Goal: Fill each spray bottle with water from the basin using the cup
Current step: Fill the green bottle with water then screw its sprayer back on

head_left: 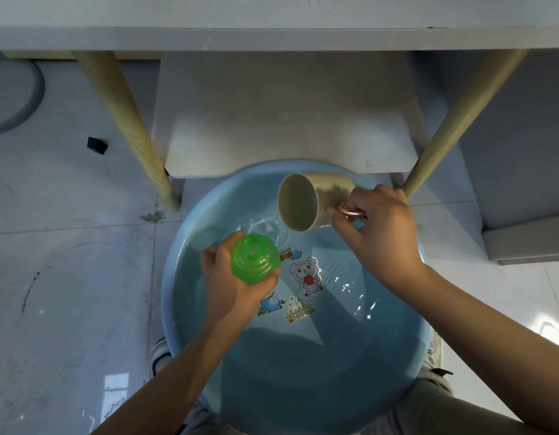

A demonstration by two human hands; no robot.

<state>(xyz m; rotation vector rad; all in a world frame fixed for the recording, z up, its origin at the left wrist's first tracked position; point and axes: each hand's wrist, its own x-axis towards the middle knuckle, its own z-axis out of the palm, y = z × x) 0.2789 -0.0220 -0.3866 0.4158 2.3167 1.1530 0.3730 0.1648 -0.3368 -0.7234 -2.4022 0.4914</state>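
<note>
My left hand (231, 284) is curled in a grip, forearm reaching up from below. My right hand (381, 233), higher and beside it, pinches with bent fingers.

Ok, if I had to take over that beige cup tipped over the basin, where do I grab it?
By its handle, coming from the right: the cup lies tipped with its mouth facing left, and the handle sticks out on the right, where the right hand already pinches it.
</note>
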